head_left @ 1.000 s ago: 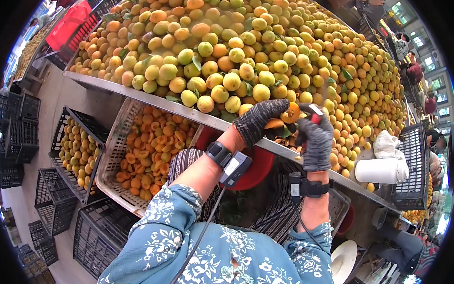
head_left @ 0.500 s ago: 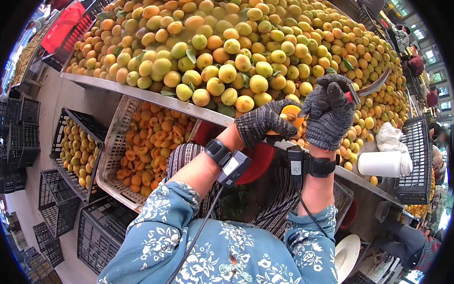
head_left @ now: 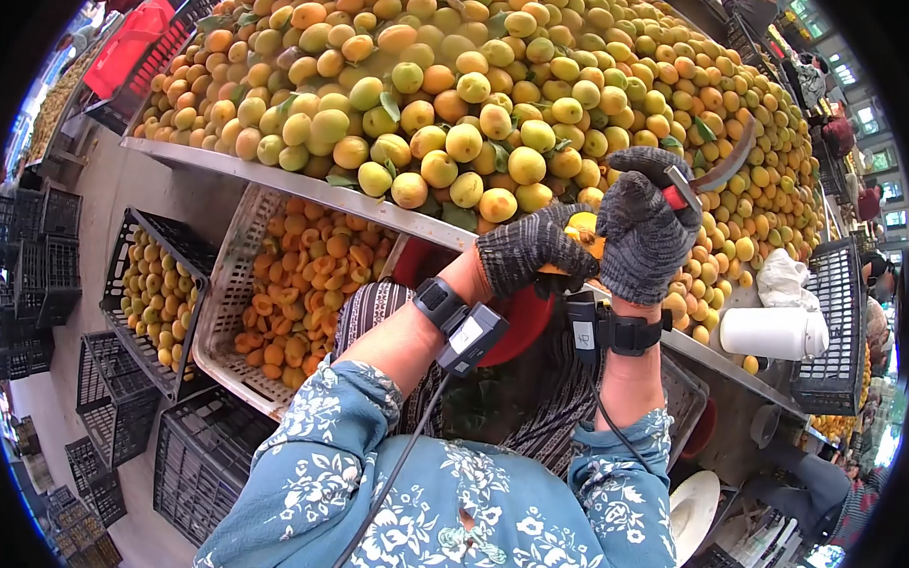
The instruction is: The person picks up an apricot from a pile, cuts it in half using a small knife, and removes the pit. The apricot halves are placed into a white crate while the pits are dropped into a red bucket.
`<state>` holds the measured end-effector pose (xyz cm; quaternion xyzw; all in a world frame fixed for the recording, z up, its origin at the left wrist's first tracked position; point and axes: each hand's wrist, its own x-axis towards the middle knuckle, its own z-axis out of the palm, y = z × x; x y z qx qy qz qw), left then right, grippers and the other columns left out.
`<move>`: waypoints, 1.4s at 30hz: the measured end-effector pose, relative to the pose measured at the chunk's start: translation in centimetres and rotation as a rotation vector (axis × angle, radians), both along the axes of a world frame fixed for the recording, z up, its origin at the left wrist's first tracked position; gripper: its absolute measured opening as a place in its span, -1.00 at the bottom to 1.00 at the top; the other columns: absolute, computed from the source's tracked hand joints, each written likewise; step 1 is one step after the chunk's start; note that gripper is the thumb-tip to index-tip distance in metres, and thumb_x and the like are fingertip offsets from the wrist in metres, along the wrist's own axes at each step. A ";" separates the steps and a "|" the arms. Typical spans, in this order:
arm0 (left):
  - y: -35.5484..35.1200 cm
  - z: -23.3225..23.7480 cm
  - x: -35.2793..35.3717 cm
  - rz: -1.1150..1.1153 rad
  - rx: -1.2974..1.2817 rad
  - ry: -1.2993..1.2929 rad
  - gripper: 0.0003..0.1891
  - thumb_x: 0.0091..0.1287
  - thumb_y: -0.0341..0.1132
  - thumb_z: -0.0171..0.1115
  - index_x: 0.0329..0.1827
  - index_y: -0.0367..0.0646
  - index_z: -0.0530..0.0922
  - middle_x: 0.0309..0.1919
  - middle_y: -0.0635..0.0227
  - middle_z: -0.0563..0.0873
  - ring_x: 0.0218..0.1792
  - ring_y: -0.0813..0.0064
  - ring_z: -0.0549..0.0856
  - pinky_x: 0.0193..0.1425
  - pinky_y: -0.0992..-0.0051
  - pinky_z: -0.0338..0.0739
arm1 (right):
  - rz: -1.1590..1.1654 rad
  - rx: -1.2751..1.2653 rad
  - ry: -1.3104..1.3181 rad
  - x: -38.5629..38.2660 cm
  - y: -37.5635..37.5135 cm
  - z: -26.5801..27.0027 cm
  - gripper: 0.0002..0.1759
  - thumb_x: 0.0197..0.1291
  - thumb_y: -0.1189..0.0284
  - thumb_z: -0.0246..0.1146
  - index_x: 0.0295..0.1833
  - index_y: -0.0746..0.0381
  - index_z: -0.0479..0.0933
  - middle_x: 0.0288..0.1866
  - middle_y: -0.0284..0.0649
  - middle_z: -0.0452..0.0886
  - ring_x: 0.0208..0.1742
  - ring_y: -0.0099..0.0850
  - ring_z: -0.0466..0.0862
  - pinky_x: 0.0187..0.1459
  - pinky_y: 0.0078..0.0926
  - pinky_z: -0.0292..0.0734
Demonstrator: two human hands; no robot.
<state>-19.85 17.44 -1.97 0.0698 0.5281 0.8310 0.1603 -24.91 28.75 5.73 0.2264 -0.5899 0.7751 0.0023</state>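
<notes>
Gloved hands (both tightly closed): left hand on an apricot, right hand on a knife

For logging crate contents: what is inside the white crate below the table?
Orange halved apricots fill the white crate. The metal table edge covers its far end, and what lies beneath the top layer cannot be seen.

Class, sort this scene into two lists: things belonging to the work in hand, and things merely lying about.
In use: left hand holding an apricot; right hand gripping a curved knife; heaped fruit pile; white crate of halved apricots.
Lying about: white container on its side; white cloth; black crates.
</notes>
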 end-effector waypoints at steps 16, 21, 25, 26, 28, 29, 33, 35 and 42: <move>-0.2 1.1 -0.3 0.060 -0.251 0.125 -0.64 -0.04 -0.46 0.35 -0.10 -0.18 0.59 -0.23 0.26 0.69 -0.22 0.46 0.62 -0.06 0.43 0.53 | 0.055 -0.046 -0.331 -1.2 0.1 -2.2 -0.83 0.30 0.37 0.25 -0.21 0.27 0.59 -0.67 -0.45 0.39 -0.77 -0.67 0.31 -0.72 -0.70 0.12; 0.6 -0.1 -0.8 0.265 -0.476 0.578 -0.55 -0.01 -0.40 0.40 0.00 -0.24 0.56 -0.21 0.20 0.71 -0.22 0.38 0.63 -0.03 0.40 0.54 | 0.032 -0.020 -0.375 -1.5 0.3 -2.8 -0.73 0.31 0.28 0.25 -0.15 0.31 0.59 -0.71 -0.48 0.30 -0.78 -0.64 0.26 -0.74 -0.64 0.14; 1.3 -1.3 -0.9 0.273 -0.414 0.410 -0.51 -0.05 -0.38 0.44 0.02 -0.21 0.57 -0.17 0.15 0.71 -0.18 0.26 0.66 0.01 0.36 0.54 | 0.013 -0.046 -0.415 -1.6 0.5 -3.0 -0.74 0.30 0.29 0.26 -0.17 0.30 0.60 -0.71 -0.49 0.28 -0.77 -0.63 0.25 -0.73 -0.64 0.13; 1.4 -1.4 -0.9 0.296 -0.469 0.432 -0.49 -0.05 -0.37 0.45 0.04 -0.21 0.56 -0.18 0.14 0.71 -0.16 0.24 0.67 0.02 0.35 0.54 | 0.004 -0.041 -0.408 -1.6 0.5 -2.9 -0.75 0.30 0.30 0.26 -0.17 0.29 0.60 -0.70 -0.49 0.28 -0.77 -0.63 0.25 -0.72 -0.63 0.13; 1.7 -1.8 -0.8 0.318 -0.522 0.453 -0.47 -0.05 -0.36 0.46 0.06 -0.20 0.56 -0.18 0.12 0.72 -0.15 0.22 0.69 0.03 0.33 0.54 | -0.007 -0.035 -0.402 -1.6 0.5 -2.9 -0.77 0.30 0.31 0.25 -0.18 0.29 0.60 -0.70 -0.50 0.27 -0.77 -0.62 0.25 -0.72 -0.63 0.13; 1.8 -2.0 -0.9 0.356 -0.553 0.477 -0.46 -0.04 -0.35 0.46 0.08 -0.19 0.54 -0.20 0.11 0.72 -0.14 0.19 0.69 0.02 0.32 0.55 | -0.037 -0.030 -0.426 -1.6 0.6 -2.9 -0.78 0.30 0.32 0.25 -0.18 0.28 0.61 -0.70 -0.50 0.27 -0.76 -0.63 0.25 -0.71 -0.63 0.13; 1.9 -1.8 -0.7 0.387 -0.677 0.478 -0.46 0.01 -0.33 0.43 0.11 -0.16 0.50 -0.23 0.07 0.71 -0.17 0.08 0.70 -0.05 0.29 0.57 | -0.245 0.382 0.042 -2.5 0.7 -4.1 -0.80 0.30 0.34 0.24 -0.20 0.27 0.60 -0.70 -0.51 0.26 -0.76 -0.63 0.24 -0.70 -0.63 0.12; 2.1 -1.6 -0.6 0.413 -0.699 0.490 -0.47 0.02 -0.33 0.42 0.11 -0.15 0.49 -0.24 0.06 0.71 -0.19 0.04 0.70 -0.08 0.28 0.57 | -0.202 0.198 -0.181 -2.3 0.6 -3.5 -0.80 0.30 0.35 0.24 -0.22 0.28 0.58 -0.70 -0.51 0.24 -0.75 -0.63 0.22 -0.69 -0.64 0.11; 2.0 -1.1 -0.5 0.425 -0.838 0.473 -0.50 0.07 -0.32 0.41 0.11 -0.13 0.51 -0.28 0.10 0.70 -0.19 0.03 0.70 -0.08 0.30 0.58 | -0.051 -0.212 -0.608 -2.3 1.1 -3.2 -0.76 0.33 0.32 0.22 -0.21 0.32 0.53 -0.70 -0.52 0.17 -0.74 -0.63 0.14 -0.67 -0.60 0.08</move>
